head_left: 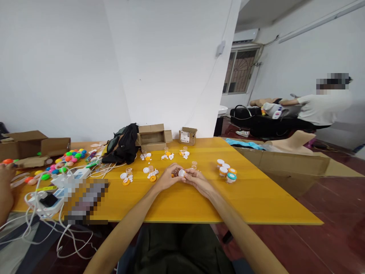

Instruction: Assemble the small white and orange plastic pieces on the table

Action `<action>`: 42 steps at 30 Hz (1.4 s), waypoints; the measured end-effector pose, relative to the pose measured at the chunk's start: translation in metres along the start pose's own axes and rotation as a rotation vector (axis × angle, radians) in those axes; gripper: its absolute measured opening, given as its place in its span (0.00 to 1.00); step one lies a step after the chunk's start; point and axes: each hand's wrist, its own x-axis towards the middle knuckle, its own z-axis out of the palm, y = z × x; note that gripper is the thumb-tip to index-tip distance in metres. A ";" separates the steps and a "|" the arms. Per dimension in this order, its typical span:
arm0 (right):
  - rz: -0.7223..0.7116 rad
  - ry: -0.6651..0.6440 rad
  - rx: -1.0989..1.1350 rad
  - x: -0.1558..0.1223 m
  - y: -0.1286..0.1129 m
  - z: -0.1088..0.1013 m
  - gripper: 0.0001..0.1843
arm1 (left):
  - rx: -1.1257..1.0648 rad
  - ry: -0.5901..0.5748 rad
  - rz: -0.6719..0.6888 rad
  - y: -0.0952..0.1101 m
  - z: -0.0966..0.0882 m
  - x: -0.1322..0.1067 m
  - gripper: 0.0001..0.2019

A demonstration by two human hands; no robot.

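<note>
Over the table's middle, my left hand [170, 177] and my right hand [200, 182] meet, fingers curled around a small white round lid [181, 173]. Bits of orange show beside it; the fingers hide the rest. Just beyond my right hand stands a clear plastic cup [194, 165] with small white pieces near it. Farther right is a cluster of clear jars with white, orange and teal lids [227, 170]. On the left, small groups hold a clear cup [129, 171], a white lid [123, 176], an orange lid [153, 178] and small white pieces.
Two cardboard boxes [154, 141] [187, 137] and a black backpack [122, 144] stand at the back. Leftward lie coloured balls [71, 155], a power strip [53, 201] with tangled cables, and another person's hand [6, 179]. A large carton [281, 167] stands right of the table.
</note>
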 end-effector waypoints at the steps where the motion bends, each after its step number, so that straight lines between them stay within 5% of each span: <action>1: 0.001 0.006 0.004 0.000 0.000 0.000 0.19 | 0.002 -0.001 0.005 0.002 0.000 0.000 0.17; 14: 0.027 0.007 0.022 -0.001 0.000 -0.004 0.20 | 0.020 0.000 -0.041 0.005 -0.004 0.002 0.15; 30: 0.053 0.059 0.020 -0.001 -0.003 -0.002 0.20 | -0.301 -0.026 -0.179 -0.008 -0.009 0.006 0.25; 42: -0.201 0.298 -0.068 0.005 -0.001 -0.014 0.24 | -0.183 0.036 -0.178 -0.004 -0.009 0.007 0.21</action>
